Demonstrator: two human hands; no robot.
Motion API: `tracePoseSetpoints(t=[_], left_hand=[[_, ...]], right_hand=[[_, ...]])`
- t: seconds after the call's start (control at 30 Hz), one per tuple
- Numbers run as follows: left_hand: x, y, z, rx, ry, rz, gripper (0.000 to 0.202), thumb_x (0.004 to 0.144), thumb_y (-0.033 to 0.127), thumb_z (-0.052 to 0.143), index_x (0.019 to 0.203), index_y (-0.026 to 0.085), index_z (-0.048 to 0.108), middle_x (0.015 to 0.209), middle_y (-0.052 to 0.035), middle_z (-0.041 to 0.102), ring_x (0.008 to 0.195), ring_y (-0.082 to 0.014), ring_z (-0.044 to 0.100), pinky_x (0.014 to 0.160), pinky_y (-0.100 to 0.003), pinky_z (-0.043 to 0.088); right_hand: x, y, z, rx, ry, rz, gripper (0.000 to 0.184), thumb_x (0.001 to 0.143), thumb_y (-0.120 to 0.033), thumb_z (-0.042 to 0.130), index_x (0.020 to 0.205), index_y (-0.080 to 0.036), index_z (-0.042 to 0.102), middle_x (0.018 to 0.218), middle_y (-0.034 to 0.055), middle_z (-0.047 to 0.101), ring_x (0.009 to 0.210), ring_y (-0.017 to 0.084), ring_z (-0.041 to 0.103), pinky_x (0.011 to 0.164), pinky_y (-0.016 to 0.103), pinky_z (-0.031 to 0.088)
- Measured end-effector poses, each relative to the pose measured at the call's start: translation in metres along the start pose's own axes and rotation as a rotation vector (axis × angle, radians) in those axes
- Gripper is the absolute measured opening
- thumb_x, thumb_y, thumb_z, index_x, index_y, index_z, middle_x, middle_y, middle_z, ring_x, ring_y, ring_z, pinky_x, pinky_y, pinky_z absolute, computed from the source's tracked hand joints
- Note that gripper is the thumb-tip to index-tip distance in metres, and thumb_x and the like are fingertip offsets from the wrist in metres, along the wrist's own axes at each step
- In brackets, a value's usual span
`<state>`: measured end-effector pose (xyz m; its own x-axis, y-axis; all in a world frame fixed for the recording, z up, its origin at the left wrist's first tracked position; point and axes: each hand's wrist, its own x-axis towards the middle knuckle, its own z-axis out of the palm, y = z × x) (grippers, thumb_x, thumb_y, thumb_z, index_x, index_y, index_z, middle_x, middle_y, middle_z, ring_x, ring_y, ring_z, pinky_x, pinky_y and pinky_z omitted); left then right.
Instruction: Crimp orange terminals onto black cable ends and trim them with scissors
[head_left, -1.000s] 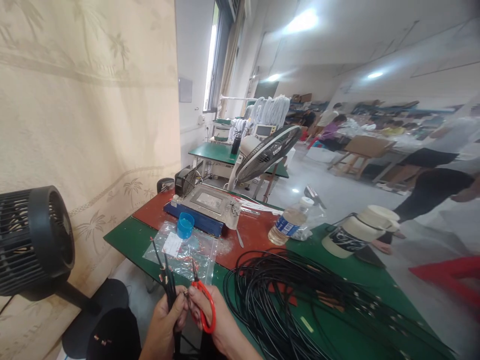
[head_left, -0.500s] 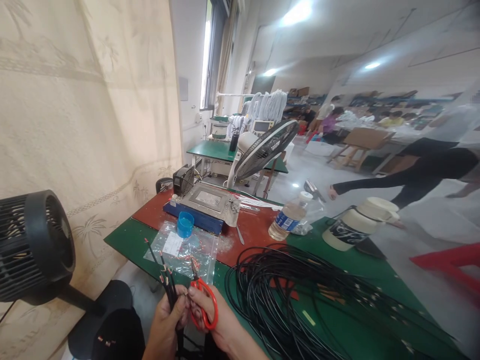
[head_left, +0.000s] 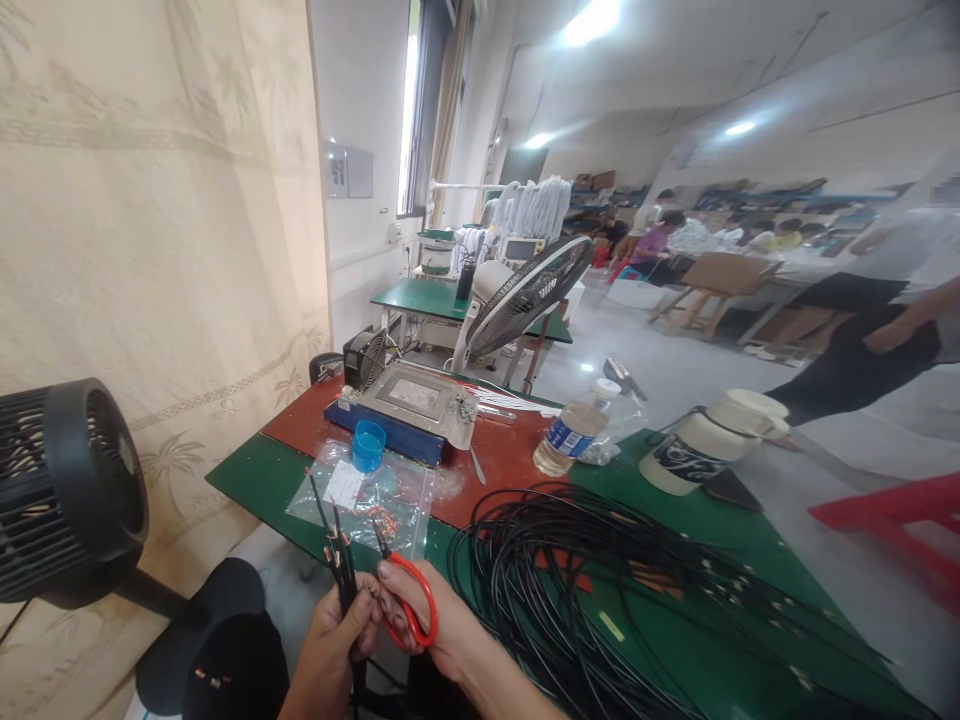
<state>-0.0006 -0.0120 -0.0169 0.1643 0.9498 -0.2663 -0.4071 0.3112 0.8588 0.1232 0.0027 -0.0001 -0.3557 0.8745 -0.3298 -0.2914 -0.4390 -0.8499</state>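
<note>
At the bottom of the view my left hand (head_left: pixel 330 640) is closed around a small bundle of black cable ends (head_left: pixel 336 550) that stick upward. My right hand (head_left: pixel 431 625) touches it from the right and grips red-handled scissors (head_left: pixel 409 600), blade tips pointing up toward the cable ends. A big loose coil of black cable (head_left: pixel 600 600) lies on the green table (head_left: pixel 247 475) just right of my hands.
A clear plastic bag (head_left: pixel 375 500) with small parts, a blue cap (head_left: pixel 369 445), a metal-topped device (head_left: pixel 416 400), a water bottle (head_left: pixel 574 440) and a white jug (head_left: pixel 705 450) sit further back. A black fan (head_left: pixel 67 490) stands left. People move at the right.
My hands and the scissors stay together with only slight shifts. The view has turned a little, and the person walking at the right has moved on.
</note>
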Motion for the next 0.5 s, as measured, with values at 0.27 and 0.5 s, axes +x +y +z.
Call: tracePoseSetpoints(t=[0.27,0.5], left_hand=[[-0.0015,0.0014,-0.0026,0.002,-0.033,-0.039,0.034,0.067,0.047,0.067,0.06,0.015,0.058,0.047,0.0056,0.041,0.041,-0.0042,0.023,0.044,-0.024,0.015],[-0.0028,0.0043,-0.0041,0.035,-0.083,-0.05,0.033,0.07,0.044,0.065,0.057,0.015,0.056,0.048,0.0052,0.041,0.041,-0.0042,0.023,0.044,-0.025,0.014]], right_hand=[[0.0009,-0.0091,-0.0043,-0.048,-0.069,0.034,0.047,0.065,-0.054,0.069,0.053,-0.012,0.054,0.037,-0.0052,0.045,0.028,0.003,0.034,0.028,0.016,0.024],[0.0019,-0.0071,-0.0048,-0.043,-0.079,0.052,0.046,0.066,-0.052,0.068,0.049,-0.012,0.053,0.035,-0.0051,0.044,0.026,0.004,0.034,0.027,0.016,0.022]])
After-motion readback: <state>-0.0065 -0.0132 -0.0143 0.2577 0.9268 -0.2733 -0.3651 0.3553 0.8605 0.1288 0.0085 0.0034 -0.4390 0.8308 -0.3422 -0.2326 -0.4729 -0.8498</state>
